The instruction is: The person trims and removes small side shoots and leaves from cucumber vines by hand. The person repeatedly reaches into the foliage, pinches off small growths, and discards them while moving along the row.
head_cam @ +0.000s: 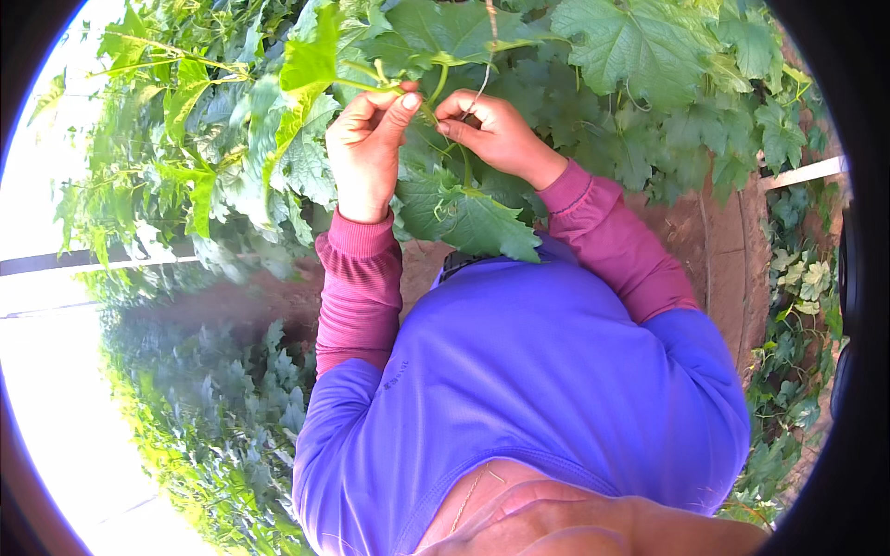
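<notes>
My left hand [372, 139] pinches a green vine stem [368, 86] near its leafy tip between thumb and fingers. Close beside it, my right hand [497, 135] has thumb and forefinger together at the same plant, by a thin stem or tendril; exactly what lies between the fingertips is hard to see. A thin string [491, 42] comes down from the top and passes at the fingers of my right hand. Below both hands hangs a broad lobed leaf [473, 215] with curled tendrils. A bright young leaf [309, 59] stands up just left of my left hand.
Dense climbing foliage [640, 45] spreads above and around my hands. Another leafy row [229, 417] runs at the lower left, with more plants [793, 389] at the right. Brown soil [723, 257] shows between rows. A pale bar [803, 172] crosses at the right edge.
</notes>
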A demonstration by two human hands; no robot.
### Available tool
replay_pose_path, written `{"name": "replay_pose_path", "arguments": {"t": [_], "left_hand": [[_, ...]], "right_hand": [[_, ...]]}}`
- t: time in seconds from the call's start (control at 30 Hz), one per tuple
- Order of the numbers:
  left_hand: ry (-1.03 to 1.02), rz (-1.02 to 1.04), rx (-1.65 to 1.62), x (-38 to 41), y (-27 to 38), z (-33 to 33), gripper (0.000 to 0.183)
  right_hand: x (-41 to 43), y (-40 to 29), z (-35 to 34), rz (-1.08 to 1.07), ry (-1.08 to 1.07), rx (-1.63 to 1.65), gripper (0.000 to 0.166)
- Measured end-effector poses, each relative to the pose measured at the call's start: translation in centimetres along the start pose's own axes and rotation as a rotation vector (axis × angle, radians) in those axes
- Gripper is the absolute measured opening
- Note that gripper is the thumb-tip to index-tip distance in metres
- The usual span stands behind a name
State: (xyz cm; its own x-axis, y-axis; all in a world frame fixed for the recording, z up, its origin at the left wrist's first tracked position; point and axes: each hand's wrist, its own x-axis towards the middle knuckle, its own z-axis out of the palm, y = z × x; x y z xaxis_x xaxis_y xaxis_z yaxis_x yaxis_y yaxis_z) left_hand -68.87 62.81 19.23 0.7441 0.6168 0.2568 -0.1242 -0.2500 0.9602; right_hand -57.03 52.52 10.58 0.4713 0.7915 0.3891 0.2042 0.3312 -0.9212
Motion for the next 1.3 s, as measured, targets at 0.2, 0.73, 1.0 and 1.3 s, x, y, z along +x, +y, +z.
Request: {"name": "replay_pose_path", "arguments": {"t": [0.2,0.73,1.0,1.3], "left_hand": [[0.059,0.426,0.759,0.5,-2.9,-1.8,0.011],[0.07,0.506,0.614,-0.7,-4.7,1.9,0.015],[0.143,0.559,0.575,-0.4,-5.1,2.1,0.016],[0.164,0.518,0.578,-0.8,-5.2,2.0,0.014]], "right_hand": [[-1.2,-0.9,-0.7,0.039,0.062,0.136,0.015],[-0.9,-0.4,-1.4,0.218,0.084,0.136,0.01],[-1.1,0.3,-1.0,0.141,0.081,0.086,0.007],[-1.2,0.3,-0.6,0.141,0.089,0.035,0.009]]}}
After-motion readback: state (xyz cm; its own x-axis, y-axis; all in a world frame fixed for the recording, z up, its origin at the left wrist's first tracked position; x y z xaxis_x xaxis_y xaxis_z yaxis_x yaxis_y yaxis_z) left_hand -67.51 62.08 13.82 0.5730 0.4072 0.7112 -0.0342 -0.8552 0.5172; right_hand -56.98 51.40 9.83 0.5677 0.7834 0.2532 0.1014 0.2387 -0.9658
